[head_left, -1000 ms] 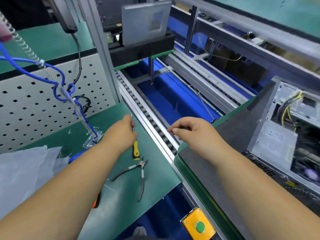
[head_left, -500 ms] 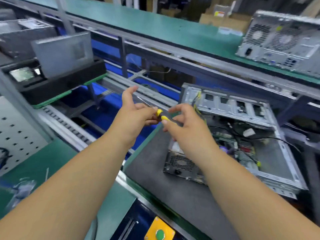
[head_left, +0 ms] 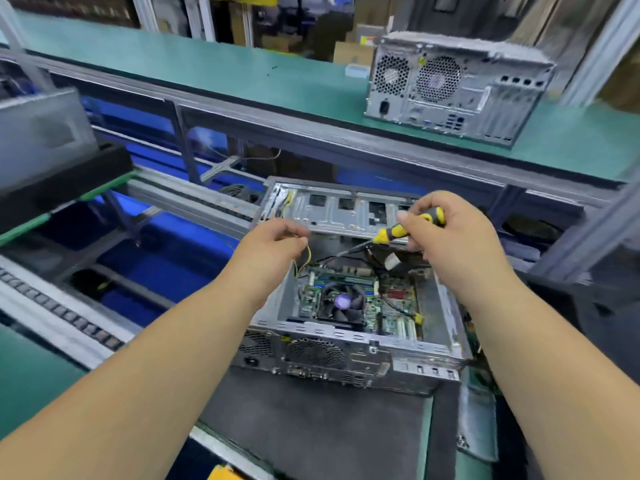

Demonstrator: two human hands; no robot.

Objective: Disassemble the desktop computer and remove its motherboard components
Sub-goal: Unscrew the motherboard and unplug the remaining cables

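An open desktop computer case (head_left: 346, 355) lies on a dark mat (head_left: 311, 431) in front of me. Inside it I see the green motherboard (head_left: 394, 303) with a black cooler fan (head_left: 341, 301) and loose cables. My right hand (head_left: 446, 240) is shut on a yellow-and-black screwdriver (head_left: 405, 228), whose shaft points down-left into the case. My left hand (head_left: 273, 240) hovers over the case's left side, its fingers pinched on a thin yellow wire (head_left: 306, 256).
A second, closed computer tower (head_left: 453, 88) stands on the far green bench (head_left: 207, 71). A roller conveyor rail (head_left: 59, 313) runs at the left over blue bins. A black tray with a grey panel (head_left: 41, 147) sits at far left. A yellow button box (head_left: 225, 472) is at the bottom edge.
The screwdriver went from my left hand to my right hand. My view swung right from the green bench with pliers to the open case, and both hands now reach over it.
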